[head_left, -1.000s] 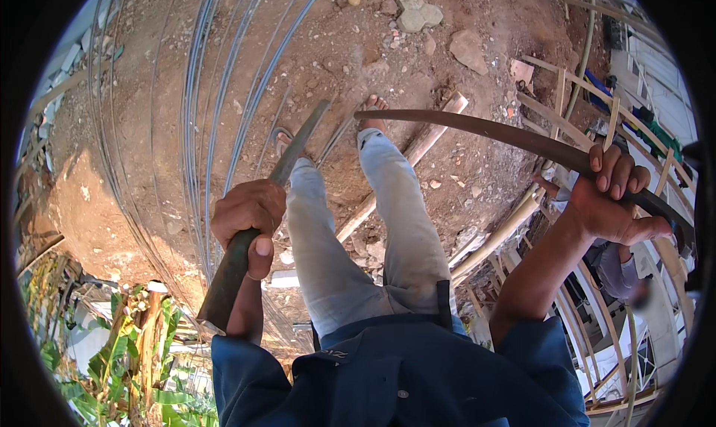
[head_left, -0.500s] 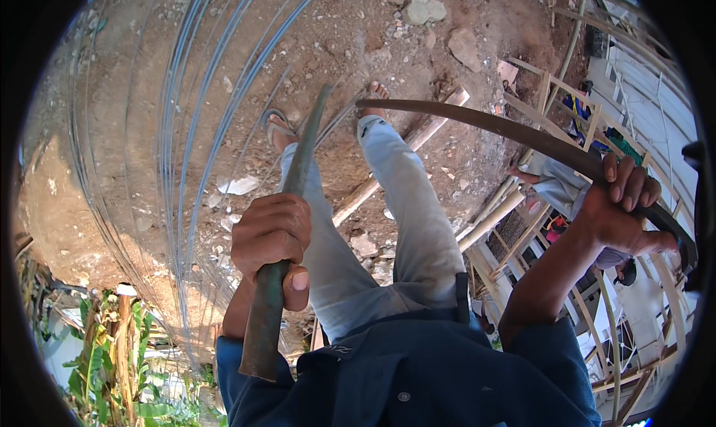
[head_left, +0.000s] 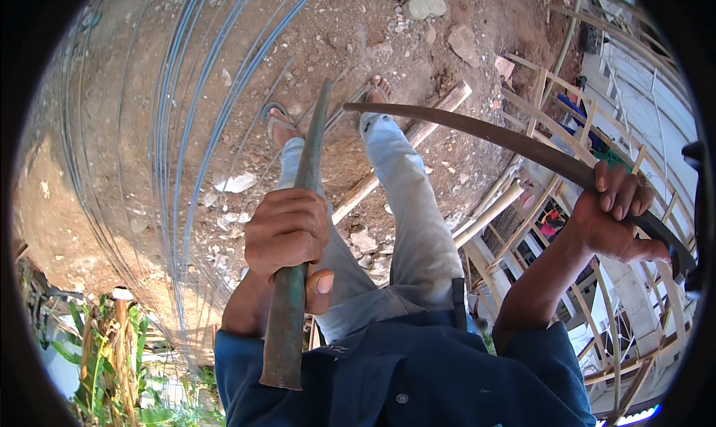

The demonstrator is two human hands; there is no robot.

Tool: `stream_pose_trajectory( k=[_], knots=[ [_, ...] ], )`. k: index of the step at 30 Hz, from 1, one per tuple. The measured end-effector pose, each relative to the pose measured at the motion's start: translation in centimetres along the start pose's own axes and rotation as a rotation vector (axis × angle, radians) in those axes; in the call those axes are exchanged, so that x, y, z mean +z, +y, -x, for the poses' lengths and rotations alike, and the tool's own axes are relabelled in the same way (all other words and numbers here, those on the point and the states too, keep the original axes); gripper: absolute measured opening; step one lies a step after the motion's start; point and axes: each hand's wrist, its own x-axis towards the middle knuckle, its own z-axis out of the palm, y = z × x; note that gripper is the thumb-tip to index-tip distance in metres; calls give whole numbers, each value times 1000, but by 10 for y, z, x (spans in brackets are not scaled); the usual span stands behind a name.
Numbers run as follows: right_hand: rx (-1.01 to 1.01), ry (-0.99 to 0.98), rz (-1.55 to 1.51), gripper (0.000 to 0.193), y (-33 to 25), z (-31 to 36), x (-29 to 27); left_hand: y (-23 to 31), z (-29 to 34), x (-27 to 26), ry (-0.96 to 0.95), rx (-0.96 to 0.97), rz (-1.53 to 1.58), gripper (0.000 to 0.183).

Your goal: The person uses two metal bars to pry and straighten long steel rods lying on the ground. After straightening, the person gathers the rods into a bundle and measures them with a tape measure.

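My left hand (head_left: 287, 233) is closed in a fist round a long, greenish metal pipe (head_left: 312, 147), whose near end sticks out below the fist in front of my shirt. Off to the right, my right hand (head_left: 615, 211) wraps its fingers over a long dark-brown bar (head_left: 485, 132), with the thumb stretched along its side. The bar looks curved in this wide view. Both far ends come close together above the ground by my sandalled feet (head_left: 280, 121); whether they are joined there I cannot tell.
Several long bluish steel rods (head_left: 201, 91) run over the dirt on the left. A wooden pole (head_left: 436, 121) lies behind my legs. Stones (head_left: 425, 2) are scattered at the far side. On the right stands a frame of wooden strips (head_left: 552, 114); leafy plants (head_left: 97, 360) grow at the lower left.
My left hand has shifted to the right with the near end of the greenish pipe. The right hand has come slightly left and down with the brown bar, so the hands are closer together.
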Motion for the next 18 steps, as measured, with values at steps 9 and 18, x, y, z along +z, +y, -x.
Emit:
stream_pose_trajectory(
  k=[9,18],
  knots=[
    [-30,93,47,83,-2,14,-11,-5,-1,8,1,36,4,32],
    [-107,98,64,79,-39,-7,-27,-32,-54,19,36,101,-58,35]
  ],
)
